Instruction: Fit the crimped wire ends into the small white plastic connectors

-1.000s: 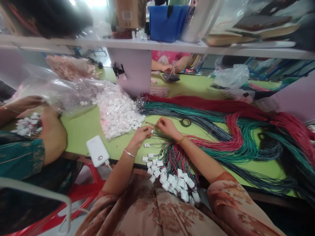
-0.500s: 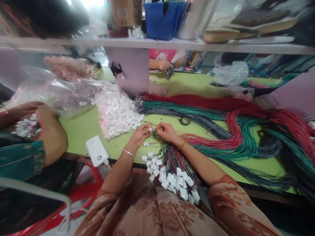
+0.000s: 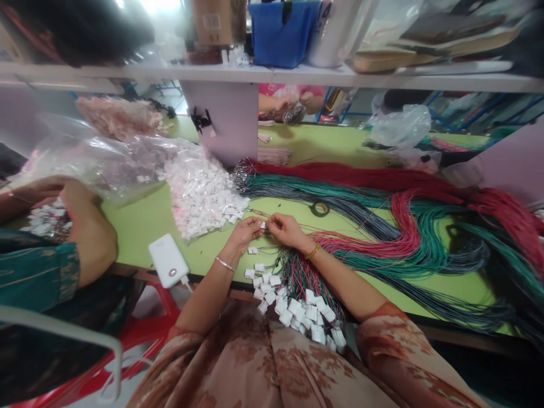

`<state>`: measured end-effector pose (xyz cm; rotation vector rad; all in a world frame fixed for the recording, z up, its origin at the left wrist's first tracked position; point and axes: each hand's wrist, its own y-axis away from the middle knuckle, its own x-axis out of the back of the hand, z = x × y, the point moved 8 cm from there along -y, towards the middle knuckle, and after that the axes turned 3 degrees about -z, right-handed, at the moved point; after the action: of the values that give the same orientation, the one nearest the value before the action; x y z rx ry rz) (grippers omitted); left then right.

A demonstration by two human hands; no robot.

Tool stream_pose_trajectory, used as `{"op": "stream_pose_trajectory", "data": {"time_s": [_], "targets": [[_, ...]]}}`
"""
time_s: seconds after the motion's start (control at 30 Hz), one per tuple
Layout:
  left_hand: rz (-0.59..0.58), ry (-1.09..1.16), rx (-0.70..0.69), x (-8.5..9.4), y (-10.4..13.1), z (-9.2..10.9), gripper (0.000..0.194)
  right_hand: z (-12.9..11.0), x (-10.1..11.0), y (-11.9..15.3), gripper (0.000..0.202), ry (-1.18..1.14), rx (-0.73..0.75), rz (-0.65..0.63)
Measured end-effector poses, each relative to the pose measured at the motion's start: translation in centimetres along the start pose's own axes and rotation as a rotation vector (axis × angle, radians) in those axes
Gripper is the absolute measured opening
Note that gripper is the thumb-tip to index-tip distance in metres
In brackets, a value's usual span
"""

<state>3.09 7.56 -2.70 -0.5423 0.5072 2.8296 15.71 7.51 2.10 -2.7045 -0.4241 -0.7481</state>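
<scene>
One connector [image 3: 263, 225] peeks from the pinching left hand [image 3: 246, 234]; the curled right hand [image 3: 285, 230] hides any hold.

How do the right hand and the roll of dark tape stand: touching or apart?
Apart. The head view shows it: a strip of bare green tabletop separates the right hand from the roll of dark tape.

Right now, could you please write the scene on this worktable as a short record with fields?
left hand: the left hand pinches a small white connector
right hand: the right hand is at the same connector; exact grip unclear
towards the body: pile of wired connectors
left side: plastic bag of white pieces; white device with cable
right side: red, green and dark wires
beyond right hand: tape roll
</scene>
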Motion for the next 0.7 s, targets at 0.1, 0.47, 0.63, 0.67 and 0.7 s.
{"op": "stream_pose_trajectory", "data": {"time_s": [0.1, 0.47, 0.63, 0.67, 0.7], "targets": [[0.019, -0.003, -0.013, 0.2, -0.2, 0.1, 0.024, 0.0, -0.3, 0.1, 0.014, 0.026, 0.014, -0.016], [-0.694, -0.548, -0.193, -8.8, 5.6, 1.7, 0.018, 0.6, 1.5, -1.1, 0.025, -0.177, -0.089, -0.145], [-0.925, -0.652, -0.091, -10.8, 7.4, 0.0, 0.029, -1.1, -3.0, -0.4, 0.011, 0.25, 0.036, -0.335], [-0.893, -0.636, -0.125, -10.2, 7.1, 0.6, 0.029, -1.1, -3.6, -0.2, 0.012, 0.354, 0.024, -0.33], [-0.864, -0.625, -0.151, -9.2, 6.7, 1.2, 0.028, -1.1, -4.1, -0.1, 0.013, 0.447, 0.016, -0.328]]}}
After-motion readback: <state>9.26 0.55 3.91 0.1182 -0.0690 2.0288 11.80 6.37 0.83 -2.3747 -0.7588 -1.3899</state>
